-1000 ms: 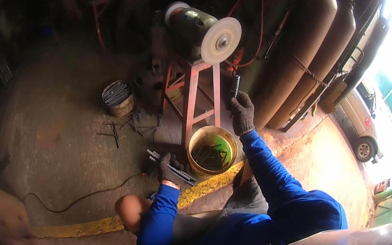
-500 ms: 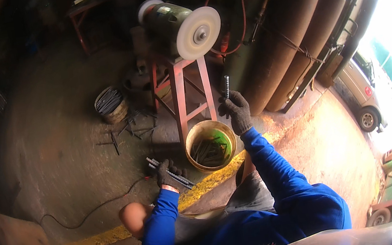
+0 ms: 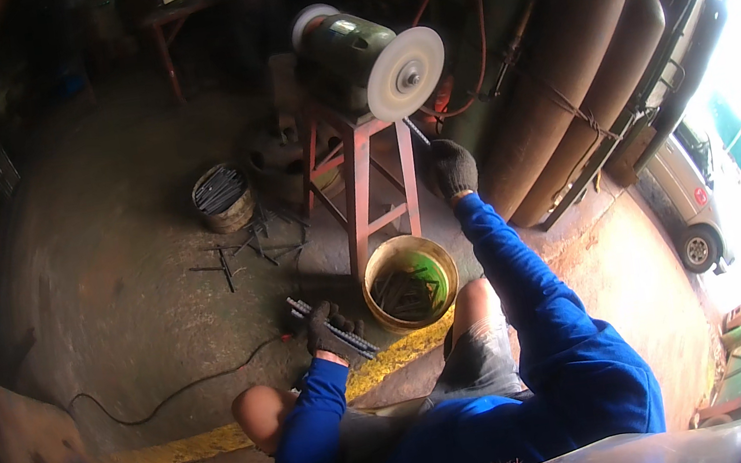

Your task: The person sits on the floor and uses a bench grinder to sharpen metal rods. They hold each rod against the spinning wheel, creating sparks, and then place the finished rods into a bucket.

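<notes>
While the floor (image 3: 114,296) is crossed by a yellow stripe (image 3: 398,363), a vehicle (image 3: 673,194) is seen in the bright area at the far right. Tall gas cylinders (image 3: 557,77), 2 clearly visible, are stood to the right of the work area. In the middle, a reddish metal stand (image 3: 358,176) is placed; on it a green bench grinder (image 3: 353,51), fitted with 2 pale disc wheels, is mounted. The nearer wheel (image 3: 389,82) is set at the right end. At the foot of the stand, a bucket (image 3: 431,272) is partly filled with short dark pieces (image 3: 403,295). A 2nd bucket (image 3: 232,220), packed with rods, is set farther left; loose rods (image 3: 226,266) are scattered on the floor just beside it.

The left hand (image 3: 331,329) and the right hand (image 3: 453,168) are covered by dark gloves. By the left, held near the bucket, a small bundle of ridged rods (image 3: 301,307) is clasped with curled fingers; the exact count cannot be told. By the right, raised below the nearer wheel, 1 slim rod (image 3: 417,131) is gripped, its tip directed at the wheel's lower edge. The right fingertips are hidden; tip contact cannot be confirmed.
</notes>
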The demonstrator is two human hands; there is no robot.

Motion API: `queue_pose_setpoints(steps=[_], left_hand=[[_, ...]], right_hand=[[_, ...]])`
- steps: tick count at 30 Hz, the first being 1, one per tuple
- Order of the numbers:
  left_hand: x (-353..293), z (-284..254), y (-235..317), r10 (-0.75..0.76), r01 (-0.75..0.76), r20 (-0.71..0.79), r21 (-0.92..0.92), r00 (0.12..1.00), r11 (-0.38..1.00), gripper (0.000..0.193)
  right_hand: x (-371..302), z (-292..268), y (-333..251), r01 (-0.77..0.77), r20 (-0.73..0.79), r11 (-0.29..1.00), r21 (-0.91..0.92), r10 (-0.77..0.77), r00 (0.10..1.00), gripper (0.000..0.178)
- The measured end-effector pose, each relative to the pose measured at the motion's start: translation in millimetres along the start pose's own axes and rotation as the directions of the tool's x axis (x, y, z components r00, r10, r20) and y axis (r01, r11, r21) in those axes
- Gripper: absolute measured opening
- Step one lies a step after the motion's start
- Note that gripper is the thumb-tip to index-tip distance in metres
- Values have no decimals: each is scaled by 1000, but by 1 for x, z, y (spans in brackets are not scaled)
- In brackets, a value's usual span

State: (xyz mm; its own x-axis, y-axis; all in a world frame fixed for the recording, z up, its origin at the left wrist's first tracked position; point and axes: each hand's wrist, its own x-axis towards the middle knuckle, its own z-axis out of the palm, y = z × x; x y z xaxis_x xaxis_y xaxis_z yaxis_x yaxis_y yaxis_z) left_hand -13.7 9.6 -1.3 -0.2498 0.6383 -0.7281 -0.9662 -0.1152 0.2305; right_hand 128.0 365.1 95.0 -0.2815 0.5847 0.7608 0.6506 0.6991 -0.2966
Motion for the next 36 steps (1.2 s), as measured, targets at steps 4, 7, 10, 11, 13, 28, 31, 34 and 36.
queue_pose_setpoints(steps=[4,7,10,11,13,28,31,34,36], left_hand=[[-10,-12,5,47,-48,-29,-38,998,998,19],[-9,-10,7,50,-51,-19,-45,999,998,19],[-9,-8,6,43,-43,-9,-52,999,998,19],[-9,-7,5,39,-39,-2,-51,999,998,19],[-6,-12,5,38,-37,18,-52,999,998,20],[-11,-8,4,23,-22,18,-49,1000,999,20],[-8,-9,2,22,-20,39,-45,999,999,20],[-4,-12,3,20,-18,63,-41,998,999,20],[-5,-12,2,28,-26,51,-34,998,999,19]], right_hand=[[35,-62,-92,-265,219,953,-148,293,931,26],[44,-81,-107,-265,273,942,-207,316,909,25],[49,-77,-105,-233,285,922,-308,323,902,26],[50,-78,-103,-229,266,930,-288,307,914,25],[50,-78,-108,-216,235,946,-240,273,933,24],[53,-74,-100,-179,235,968,-175,217,947,25],[54,-66,-88,-155,262,974,-163,194,945,31],[58,-69,-94,-129,296,970,-208,188,937,31],[54,-67,-101,-191,307,953,-234,258,916,30]])
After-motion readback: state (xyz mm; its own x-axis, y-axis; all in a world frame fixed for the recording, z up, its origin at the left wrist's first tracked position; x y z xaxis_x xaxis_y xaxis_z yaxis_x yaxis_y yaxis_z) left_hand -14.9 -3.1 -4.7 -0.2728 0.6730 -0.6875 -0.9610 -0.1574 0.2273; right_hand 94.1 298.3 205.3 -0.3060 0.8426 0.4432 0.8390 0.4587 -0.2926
